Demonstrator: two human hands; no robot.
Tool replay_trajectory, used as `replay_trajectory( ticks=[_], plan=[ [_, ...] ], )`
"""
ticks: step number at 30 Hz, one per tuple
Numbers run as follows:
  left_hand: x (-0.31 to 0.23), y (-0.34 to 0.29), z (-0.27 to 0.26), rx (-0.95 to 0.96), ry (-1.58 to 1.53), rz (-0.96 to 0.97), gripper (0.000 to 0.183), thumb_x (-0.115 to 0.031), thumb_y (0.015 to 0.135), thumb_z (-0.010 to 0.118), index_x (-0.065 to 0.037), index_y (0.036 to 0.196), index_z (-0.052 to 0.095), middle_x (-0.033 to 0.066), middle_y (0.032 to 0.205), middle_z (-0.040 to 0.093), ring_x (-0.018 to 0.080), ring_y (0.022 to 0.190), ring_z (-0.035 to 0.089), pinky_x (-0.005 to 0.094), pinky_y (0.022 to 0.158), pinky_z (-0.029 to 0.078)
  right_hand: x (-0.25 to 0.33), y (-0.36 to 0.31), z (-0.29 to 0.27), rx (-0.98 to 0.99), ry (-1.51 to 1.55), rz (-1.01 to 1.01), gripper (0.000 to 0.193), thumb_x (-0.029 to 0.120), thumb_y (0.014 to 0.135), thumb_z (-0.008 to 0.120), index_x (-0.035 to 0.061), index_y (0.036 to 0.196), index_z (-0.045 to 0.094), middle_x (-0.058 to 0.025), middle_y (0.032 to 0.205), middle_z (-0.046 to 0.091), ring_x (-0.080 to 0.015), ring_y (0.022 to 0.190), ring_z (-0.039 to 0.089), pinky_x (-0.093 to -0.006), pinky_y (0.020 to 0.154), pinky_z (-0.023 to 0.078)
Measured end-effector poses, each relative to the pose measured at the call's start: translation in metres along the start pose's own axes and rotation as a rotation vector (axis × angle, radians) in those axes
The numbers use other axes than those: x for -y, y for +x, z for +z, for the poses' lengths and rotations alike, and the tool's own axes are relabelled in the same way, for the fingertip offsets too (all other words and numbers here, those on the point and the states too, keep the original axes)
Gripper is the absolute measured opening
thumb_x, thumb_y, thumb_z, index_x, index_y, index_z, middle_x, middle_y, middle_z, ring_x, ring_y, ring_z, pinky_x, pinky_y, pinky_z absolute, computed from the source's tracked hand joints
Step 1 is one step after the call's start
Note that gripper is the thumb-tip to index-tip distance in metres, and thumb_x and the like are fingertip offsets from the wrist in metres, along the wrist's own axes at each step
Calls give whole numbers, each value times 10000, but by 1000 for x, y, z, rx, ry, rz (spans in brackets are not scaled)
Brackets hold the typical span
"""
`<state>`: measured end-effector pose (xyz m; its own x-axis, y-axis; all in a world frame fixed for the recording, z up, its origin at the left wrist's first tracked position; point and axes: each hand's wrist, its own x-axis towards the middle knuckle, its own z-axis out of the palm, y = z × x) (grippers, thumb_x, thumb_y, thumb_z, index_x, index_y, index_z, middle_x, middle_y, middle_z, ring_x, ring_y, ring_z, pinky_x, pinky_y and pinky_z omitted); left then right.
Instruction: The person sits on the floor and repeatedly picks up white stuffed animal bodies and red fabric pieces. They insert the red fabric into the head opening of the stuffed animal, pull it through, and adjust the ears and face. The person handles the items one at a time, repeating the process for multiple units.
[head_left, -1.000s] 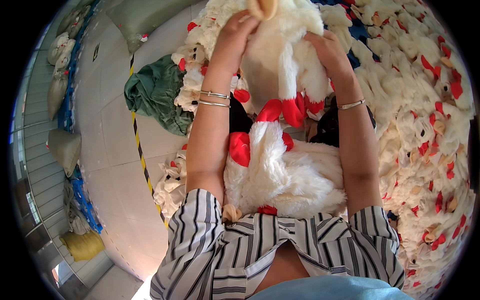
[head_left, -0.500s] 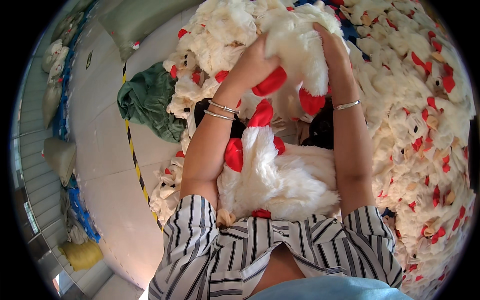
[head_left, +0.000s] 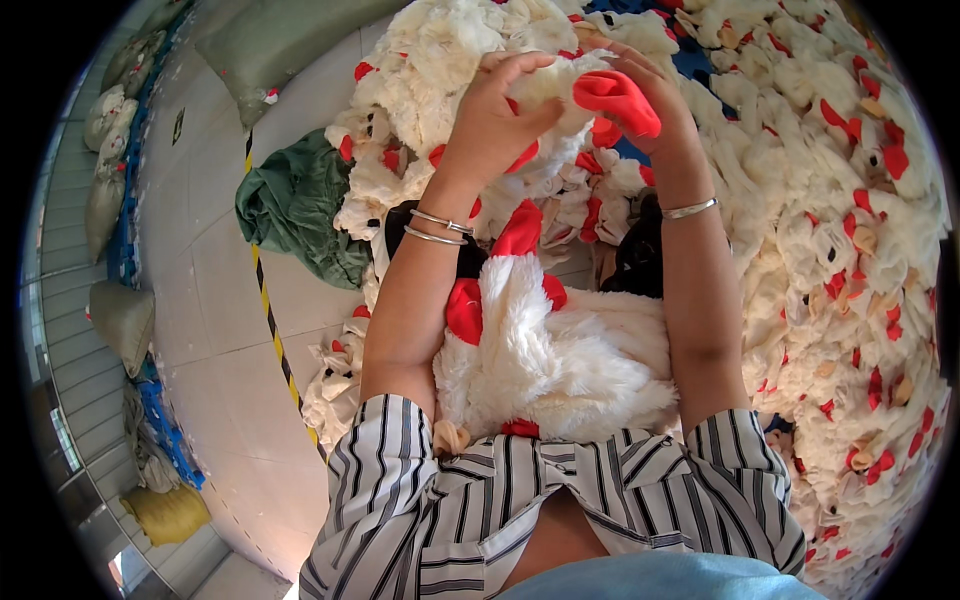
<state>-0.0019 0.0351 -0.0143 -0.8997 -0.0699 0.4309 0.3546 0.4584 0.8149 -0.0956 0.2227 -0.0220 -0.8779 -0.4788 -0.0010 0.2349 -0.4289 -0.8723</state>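
Up at the top centre, a limp white plush toy skin [head_left: 570,78] with red parts is between my two hands. My left hand [head_left: 492,118] has its fingers and thumb spread apart at the skin's left side. On the other side, my right hand [head_left: 668,105] curls its fingers over the top of the skin; a red flap [head_left: 618,98] hangs across its palm and hides the thumb. Another white plush skin [head_left: 590,365] with red tips lies across my lap, between my forearms.
A large heap of white plush skins [head_left: 830,290] with red pieces covers the right side. More skins [head_left: 430,70] are piled ahead. To the left are a crumpled green cloth [head_left: 300,205], black-and-yellow floor tape [head_left: 265,300] and a large grey-green sack [head_left: 290,45].
The plush skin has been bunched up and turned, so its red flap now lies across my right palm. My left fingers have spread. The skin in my lap stays put.
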Motion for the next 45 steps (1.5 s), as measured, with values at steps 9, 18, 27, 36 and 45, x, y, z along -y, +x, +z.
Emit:
replay_trajectory(
  ticks=[9, 18, 27, 36, 45],
  plan=[
    [-8, 0, 7, 90, -162, 52, 446, -133, 815, 750, -80, 1228, 590, 24, 1115, 626, 100, 1000, 580, 258, 863, 470, 0, 1, 4, -55, 70, 4, 244, 118, 954, 551, -18, 1150, 601, -80, 998, 642, -140, 849, 647, -260, 710, 545],
    [7, -1, 7, 17, -333, -181, 134, -69, 857, 661, -28, 979, 625, -37, 815, 612, 2, 689, 513, 161, 633, 431, 8, -5, 12, 26, -20, 71, 270, 190, 986, 519, 2, 1145, 628, -54, 928, 651, -114, 724, 634, -231, 602, 514],
    [1, 3, 3, -98, -393, -279, 173, -71, 853, 657, -40, 1022, 644, -56, 853, 604, 0, 714, 489, 163, 627, 410, 12, -6, 19, 79, 148, -75, 320, 176, 1002, 473, 29, 1271, 566, -26, 953, 650, -65, 616, 487, -220, 605, 437],
    [18, 4, 4, -132, -510, -295, 179, -87, 882, 676, -48, 1054, 646, -40, 877, 640, 2, 740, 547, 168, 640, 440, 14, -4, -1, -33, -464, -375, 290, 185, 978, 558, 7, 1200, 612, -17, 883, 643, -77, 715, 550, -229, 664, 468],
    [10, 2, 5, -94, -489, -324, 112, -80, 869, 694, -52, 972, 660, -51, 804, 630, -2, 681, 534, 157, 597, 433, 9, -10, 29, -43, -1022, -647, 150, 80, 867, 669, -3, 992, 664, 32, 798, 621, -35, 727, 521, -187, 662, 442]
  ],
)
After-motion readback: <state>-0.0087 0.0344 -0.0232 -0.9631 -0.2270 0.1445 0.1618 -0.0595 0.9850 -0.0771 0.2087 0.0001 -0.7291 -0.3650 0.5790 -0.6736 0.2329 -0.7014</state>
